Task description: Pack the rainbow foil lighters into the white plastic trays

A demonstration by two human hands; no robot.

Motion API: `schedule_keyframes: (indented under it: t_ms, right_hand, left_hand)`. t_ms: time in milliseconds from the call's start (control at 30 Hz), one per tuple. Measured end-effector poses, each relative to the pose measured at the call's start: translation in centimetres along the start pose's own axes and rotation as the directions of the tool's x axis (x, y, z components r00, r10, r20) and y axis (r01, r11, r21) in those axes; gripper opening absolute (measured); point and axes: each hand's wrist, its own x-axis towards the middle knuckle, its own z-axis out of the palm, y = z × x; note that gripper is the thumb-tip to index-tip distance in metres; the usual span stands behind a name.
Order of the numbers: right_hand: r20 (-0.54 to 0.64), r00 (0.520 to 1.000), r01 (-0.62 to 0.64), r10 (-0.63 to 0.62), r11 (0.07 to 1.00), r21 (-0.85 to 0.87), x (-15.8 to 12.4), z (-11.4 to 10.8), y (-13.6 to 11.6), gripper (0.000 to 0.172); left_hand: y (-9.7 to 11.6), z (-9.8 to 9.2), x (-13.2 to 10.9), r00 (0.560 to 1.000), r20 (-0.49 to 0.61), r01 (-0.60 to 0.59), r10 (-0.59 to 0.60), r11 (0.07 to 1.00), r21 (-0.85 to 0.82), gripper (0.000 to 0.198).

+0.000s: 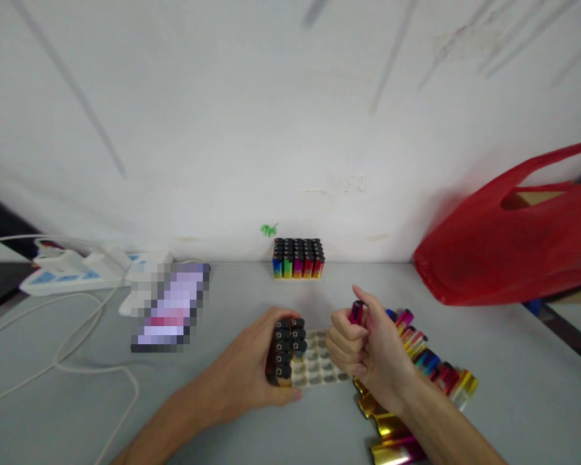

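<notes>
My left hand (254, 361) is wrapped around the left end of a pale tray (314, 368) with rows of small pockets. Several black-topped lighters (283, 347) stand upright in its two left columns, and other pockets show bare. Just above the tray's right side, my right hand (356, 339) is closed in a fist with the thumb up, gripping a magenta lighter (357, 312) with a dark end. Beneath and beside my right forearm lies a loose pile of shiny, many-coloured lighters (428, 361); the forearm hides part of it. Gold ones (390, 425) lie nearest me.
A filled block of black-topped lighters (298, 259) stands against the white wall. At the right is a red bag (508, 239). On the left are a phone (174, 303) with a blurred screen, a white power strip (77, 274) and loose white cables (91, 368).
</notes>
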Motion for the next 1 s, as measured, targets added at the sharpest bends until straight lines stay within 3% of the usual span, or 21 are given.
schedule_keyframes:
  t_ms: [567, 1000]
  right_hand:
    - [-0.087, 0.996, -0.012, 0.012, 1.0, -0.003, -0.1, 0.7, 1.2, 0.051]
    - [-0.005, 0.998, -0.058, 0.059, 0.997, 0.055, 0.4, -0.1, 0.7, 0.066]
  left_hand:
    - [-0.1, 0.0, 0.0, 1.0, -0.013, -0.024, 0.024, 1.0, -0.005, 0.087]
    - [0.0, -0.2, 0.0, 1.0, 0.005, -0.009, 0.009, 1.0, -0.008, 0.089]
